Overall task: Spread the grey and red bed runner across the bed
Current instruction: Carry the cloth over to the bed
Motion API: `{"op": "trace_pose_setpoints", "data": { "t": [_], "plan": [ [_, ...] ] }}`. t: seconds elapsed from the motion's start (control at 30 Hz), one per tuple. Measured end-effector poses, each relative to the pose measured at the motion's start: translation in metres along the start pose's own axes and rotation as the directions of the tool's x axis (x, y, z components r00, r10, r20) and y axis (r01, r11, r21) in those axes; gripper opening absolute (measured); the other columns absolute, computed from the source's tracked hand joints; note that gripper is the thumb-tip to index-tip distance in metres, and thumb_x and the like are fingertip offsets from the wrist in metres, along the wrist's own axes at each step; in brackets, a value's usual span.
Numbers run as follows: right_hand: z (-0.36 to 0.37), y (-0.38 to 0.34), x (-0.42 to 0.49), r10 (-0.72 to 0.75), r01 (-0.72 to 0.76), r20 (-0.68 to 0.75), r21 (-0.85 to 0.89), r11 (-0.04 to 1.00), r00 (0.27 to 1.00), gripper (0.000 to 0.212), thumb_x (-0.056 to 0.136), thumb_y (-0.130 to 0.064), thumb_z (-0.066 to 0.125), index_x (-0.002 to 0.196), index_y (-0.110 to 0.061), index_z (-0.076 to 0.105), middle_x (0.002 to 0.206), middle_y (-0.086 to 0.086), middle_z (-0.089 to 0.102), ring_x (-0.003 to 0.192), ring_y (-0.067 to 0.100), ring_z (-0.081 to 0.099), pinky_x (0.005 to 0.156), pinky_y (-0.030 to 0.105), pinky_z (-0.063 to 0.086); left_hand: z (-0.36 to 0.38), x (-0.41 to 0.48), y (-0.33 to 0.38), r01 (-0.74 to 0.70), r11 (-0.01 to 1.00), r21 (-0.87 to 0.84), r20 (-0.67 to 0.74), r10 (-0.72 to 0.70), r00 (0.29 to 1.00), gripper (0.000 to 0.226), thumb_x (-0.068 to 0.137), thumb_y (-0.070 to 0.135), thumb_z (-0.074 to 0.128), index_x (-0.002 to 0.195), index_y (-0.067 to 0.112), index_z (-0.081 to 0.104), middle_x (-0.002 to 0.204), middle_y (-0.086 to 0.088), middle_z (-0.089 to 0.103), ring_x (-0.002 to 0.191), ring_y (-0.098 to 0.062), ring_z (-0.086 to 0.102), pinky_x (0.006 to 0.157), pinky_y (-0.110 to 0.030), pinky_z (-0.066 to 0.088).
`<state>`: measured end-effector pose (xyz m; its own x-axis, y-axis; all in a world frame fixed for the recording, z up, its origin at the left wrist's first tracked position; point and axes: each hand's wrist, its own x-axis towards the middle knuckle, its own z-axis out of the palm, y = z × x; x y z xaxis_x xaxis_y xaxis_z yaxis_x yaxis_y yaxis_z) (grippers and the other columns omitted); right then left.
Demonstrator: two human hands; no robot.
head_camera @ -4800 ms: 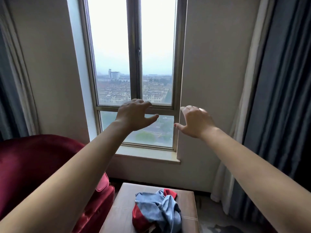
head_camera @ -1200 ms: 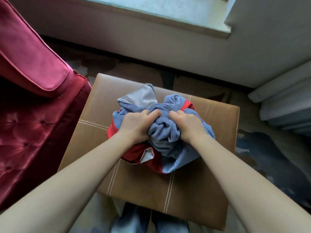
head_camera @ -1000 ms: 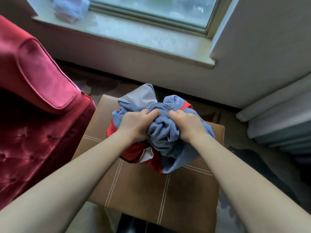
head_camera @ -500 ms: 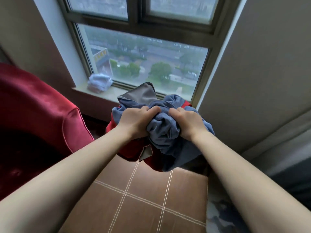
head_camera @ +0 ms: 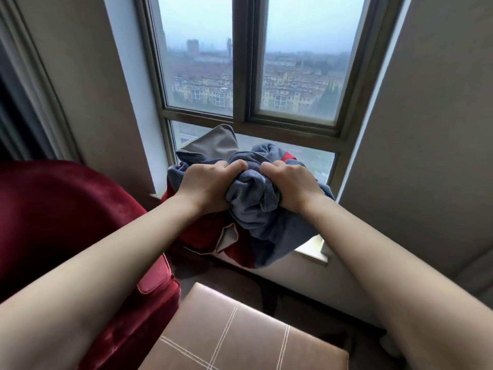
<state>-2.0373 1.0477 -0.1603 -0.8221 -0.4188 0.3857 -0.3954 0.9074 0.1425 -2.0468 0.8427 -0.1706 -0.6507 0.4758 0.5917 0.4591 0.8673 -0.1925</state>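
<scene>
Both the left hand (head_camera: 210, 185) and right hand (head_camera: 292, 186) are clamped on the crumpled bed runner (head_camera: 256, 209), bunched between them in the air above the ottoman (head_camera: 240, 329). No bed is in view. Loose folds hanging below the hands could probably snag or slip free.

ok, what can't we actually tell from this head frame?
- Bed: not in the head view at all.
- bed runner: bunched in the left hand and right hand, so its full shape is hidden.
- Fingertips: buried in the folds.
- ottoman: cut off by the bottom edge.
- red armchair: partly behind the left forearm.
</scene>
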Motion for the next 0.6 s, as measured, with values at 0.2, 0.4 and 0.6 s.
{"op": "trace_pose_setpoints", "data": {
  "t": [0.2,0.4,0.6],
  "plan": [
    [-0.021,-0.028,0.026,-0.074,0.076,-0.051,0.023,0.997,0.996,0.030,0.082,-0.024,0.059,0.108,-0.018,0.046,0.100,0.007,0.059,0.089,0.036,0.063,0.065,0.040,0.050,-0.033,-0.015,-0.027,0.090,0.993,0.072,0.019,-0.092,0.996,0.060,0.061,0.047,0.068,0.116,0.031,0.050,0.091,-0.002,0.068,0.075,-0.029,0.068,0.055,-0.033,0.047],
    [-0.046,-0.097,0.060,-0.226,0.230,-0.084,0.046,0.972,0.971,0.027,0.085,-0.026,0.057,0.107,-0.018,0.046,0.101,0.007,0.059,0.089,0.036,0.063,0.068,0.042,0.051,-0.081,-0.059,-0.076,0.231,0.961,0.154,0.038,-0.240,0.970,0.063,0.062,0.052,0.067,0.120,0.035,0.047,0.096,-0.001,0.068,0.080,-0.028,0.069,0.060,-0.035,0.051],
    [-0.066,-0.196,0.091,-0.352,0.369,-0.150,0.112,0.923,0.924,0.026,0.085,-0.026,0.055,0.108,-0.017,0.046,0.103,0.009,0.060,0.090,0.037,0.063,0.069,0.043,0.052,-0.143,-0.125,-0.135,0.349,0.891,0.291,0.054,-0.380,0.924,0.060,0.067,0.055,0.063,0.119,0.036,0.043,0.096,-0.002,0.067,0.080,-0.029,0.068,0.062,-0.036,0.051]
  ]
}}
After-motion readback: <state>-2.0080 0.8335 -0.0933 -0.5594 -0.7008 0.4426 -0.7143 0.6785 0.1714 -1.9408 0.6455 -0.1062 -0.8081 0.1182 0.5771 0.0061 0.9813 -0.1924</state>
